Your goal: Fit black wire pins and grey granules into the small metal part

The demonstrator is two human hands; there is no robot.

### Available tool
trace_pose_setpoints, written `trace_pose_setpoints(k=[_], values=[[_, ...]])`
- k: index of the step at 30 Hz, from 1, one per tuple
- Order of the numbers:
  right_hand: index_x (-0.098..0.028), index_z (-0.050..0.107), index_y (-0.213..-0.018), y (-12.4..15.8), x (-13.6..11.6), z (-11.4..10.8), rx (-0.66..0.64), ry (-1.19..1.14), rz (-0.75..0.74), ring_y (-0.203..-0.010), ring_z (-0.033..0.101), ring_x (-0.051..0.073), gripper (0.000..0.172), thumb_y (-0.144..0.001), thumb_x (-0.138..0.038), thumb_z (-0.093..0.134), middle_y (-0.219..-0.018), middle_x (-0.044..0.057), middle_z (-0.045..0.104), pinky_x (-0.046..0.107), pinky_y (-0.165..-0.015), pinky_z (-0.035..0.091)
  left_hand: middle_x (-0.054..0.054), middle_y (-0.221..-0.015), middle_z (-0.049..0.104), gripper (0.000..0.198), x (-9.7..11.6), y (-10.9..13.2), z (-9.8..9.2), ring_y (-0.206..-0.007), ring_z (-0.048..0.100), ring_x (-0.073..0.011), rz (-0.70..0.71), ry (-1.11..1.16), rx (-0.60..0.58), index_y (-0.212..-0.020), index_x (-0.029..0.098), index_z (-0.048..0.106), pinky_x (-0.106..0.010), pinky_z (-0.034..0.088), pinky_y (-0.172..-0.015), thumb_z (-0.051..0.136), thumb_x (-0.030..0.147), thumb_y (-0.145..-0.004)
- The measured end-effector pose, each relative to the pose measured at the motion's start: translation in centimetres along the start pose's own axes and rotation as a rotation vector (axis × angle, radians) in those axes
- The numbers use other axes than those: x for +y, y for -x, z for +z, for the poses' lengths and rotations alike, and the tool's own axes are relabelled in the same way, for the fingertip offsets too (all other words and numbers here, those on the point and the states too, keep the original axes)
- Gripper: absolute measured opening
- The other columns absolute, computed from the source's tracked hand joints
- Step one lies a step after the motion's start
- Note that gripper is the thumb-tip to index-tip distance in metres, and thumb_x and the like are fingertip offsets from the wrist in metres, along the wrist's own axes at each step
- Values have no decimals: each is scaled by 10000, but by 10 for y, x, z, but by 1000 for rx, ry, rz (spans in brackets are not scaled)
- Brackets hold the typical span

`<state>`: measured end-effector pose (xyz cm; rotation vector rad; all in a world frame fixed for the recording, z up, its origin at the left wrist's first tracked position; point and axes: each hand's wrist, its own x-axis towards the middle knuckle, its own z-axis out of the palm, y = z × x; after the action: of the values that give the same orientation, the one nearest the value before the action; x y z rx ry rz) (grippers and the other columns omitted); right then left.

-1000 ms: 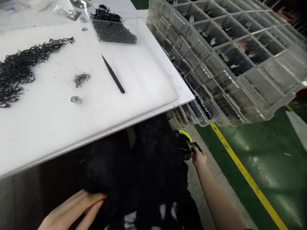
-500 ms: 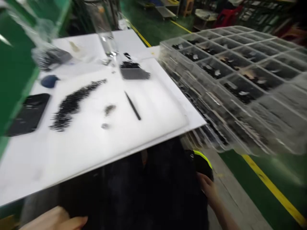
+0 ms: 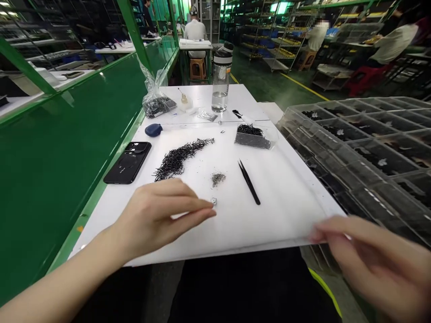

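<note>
My left hand reaches over the white work surface, its thumb and index fingertips slightly apart. A small silver metal part shows right at those fingertips; whether they touch it I cannot tell. My right hand is blurred near the front right corner, and its grip cannot be made out. Black tweezers lie to the right of the silver part. Behind that part is a little pile of tiny metal pieces. Farther left spreads a heap of thin black bent pieces.
A black phone and a dark blue object lie at left. Toward the back are a plastic bag, a water bottle and a clear box of black pieces. Stacked compartment boxes border the right side.
My left hand has risen from my lap to the silver part. My right hand has come up to the front right corner. The view has tilted up and swung left.
</note>
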<state>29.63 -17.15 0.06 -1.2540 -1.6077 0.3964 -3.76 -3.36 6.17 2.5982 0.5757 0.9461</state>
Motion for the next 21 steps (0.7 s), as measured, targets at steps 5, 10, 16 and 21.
trace_pose_setpoints(k=[5,10,16,21], values=[[-289,812,-1007,-132,-5,37,-446,274,8,-630,682,177,134,-925,-340,718,-871,-1,827,320,-559,479,-1,-600,690,433,-35,-22,14,-551,656,-106,-199,15,173,-804,157,821,-209,476,-506,517,238,-1102],[-268,683,-1053,-196,14,65,-749,435,145,-518,618,181,192,-946,-428,676,-610,-57,733,319,-526,394,27,-538,630,434,-44,-22,28,-473,564,-86,-294,26,303,-665,177,748,-219,411,-465,599,265,-1063],[-274,547,-1087,-194,40,79,-861,403,225,-461,510,161,315,-898,-427,748,-553,-102,647,306,-508,331,-6,-727,670,77,-42,0,54,-658,568,-135,-116,7,145,-971,164,796,-284,489,-637,783,217,-916],[-263,580,-1000,-189,49,75,-856,107,280,-467,390,119,232,-907,-388,752,-528,-113,484,278,-461,274,-24,-763,594,124,-45,10,58,-694,456,-165,-21,-131,8,-1037,147,764,-341,413,-648,698,211,-954]])
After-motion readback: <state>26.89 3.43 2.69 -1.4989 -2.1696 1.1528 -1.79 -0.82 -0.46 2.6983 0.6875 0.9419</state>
